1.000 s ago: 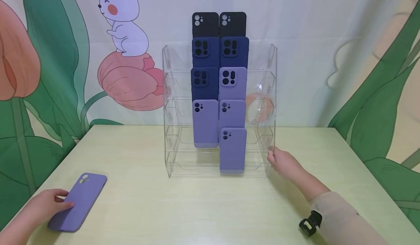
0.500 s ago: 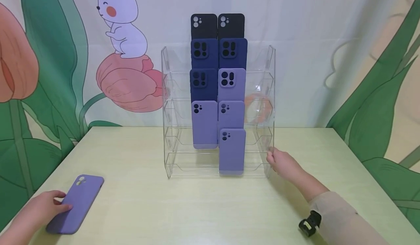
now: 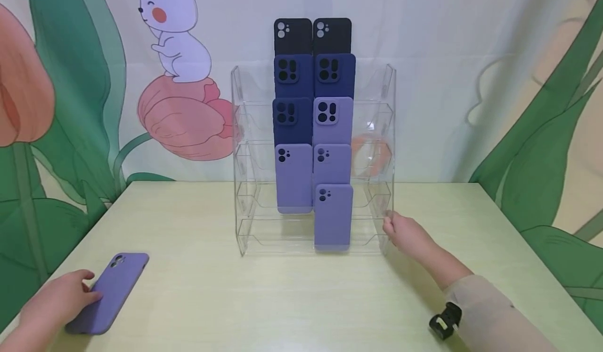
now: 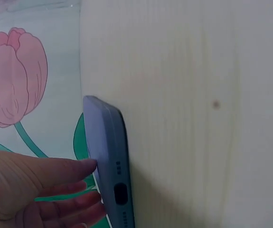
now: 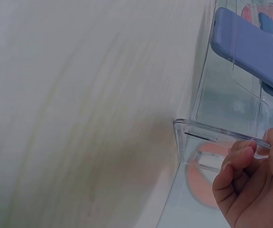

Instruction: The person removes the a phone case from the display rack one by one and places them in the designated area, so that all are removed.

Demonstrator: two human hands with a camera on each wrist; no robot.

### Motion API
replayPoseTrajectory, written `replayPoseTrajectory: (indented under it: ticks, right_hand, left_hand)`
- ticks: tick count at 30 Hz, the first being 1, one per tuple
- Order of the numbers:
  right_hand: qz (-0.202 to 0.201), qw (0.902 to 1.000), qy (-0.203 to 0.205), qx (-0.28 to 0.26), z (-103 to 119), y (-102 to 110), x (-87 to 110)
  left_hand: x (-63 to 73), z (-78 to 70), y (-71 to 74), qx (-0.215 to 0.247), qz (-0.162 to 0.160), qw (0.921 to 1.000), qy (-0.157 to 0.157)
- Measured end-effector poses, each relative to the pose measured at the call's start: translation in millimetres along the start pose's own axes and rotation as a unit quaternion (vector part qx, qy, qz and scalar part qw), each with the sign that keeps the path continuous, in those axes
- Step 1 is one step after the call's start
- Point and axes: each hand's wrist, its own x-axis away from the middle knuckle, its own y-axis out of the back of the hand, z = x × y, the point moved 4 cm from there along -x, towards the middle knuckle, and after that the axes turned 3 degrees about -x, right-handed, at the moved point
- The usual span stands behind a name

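Note:
A purple phone case [image 3: 110, 294] lies back up and slanted at the table's left side. My left hand [image 3: 56, 302] has its thumb on the back of the case and its other fingers along the left edge. The left wrist view shows the bottom end of the phone case [image 4: 110, 156], with a port slot, beside the fingertips. My right hand [image 3: 410, 231] grips the lower right side panel of a clear tiered rack [image 3: 273, 244]. In the right wrist view, the fingers of the right hand [image 5: 255, 180] curl round the panel's edge.
In the rack, two columns of phone cases stand on tiers: black cases [image 3: 293, 35] on top, navy cases [image 3: 335, 77] below, purple cases [image 3: 333, 218] lowest. A printed curtain [image 3: 433, 79] hangs behind the pale table [image 3: 235, 299]. A black wrist device [image 3: 445, 320] sits by the right sleeve.
The purple phone case shifts slightly and its camera holes turn from light to dark. My left index finger draws a little off the case's edge. My right hand keeps its hold on the rack.

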Motion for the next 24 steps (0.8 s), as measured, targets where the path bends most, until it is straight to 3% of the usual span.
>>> replayPoseTrajectory:
  ticks: [3,11,16,24]
  right_hand:
    - [0.001,1.0000,-0.002,-0.001,0,0,0.0]
    - [0.003,1.0000,-0.002,0.002,0,-1,-0.7]
    - [0.001,1.0000,-0.003,0.000,1,0,-0.5]
    - [0.000,1.0000,0.002,-0.004,2,0,0.2]
  left_hand:
    - [-0.4,-9.3,1.4,-0.003,-0.010,0.9999,-0.012]
    - [5.4,-35.9,9.3,0.024,-0.067,0.9936,-0.088]
    - [11.1,-61.4,14.0,0.080,-0.086,0.9855,-0.122]
    - [24.7,-103.4,10.4,0.165,-0.104,0.9651,-0.175]
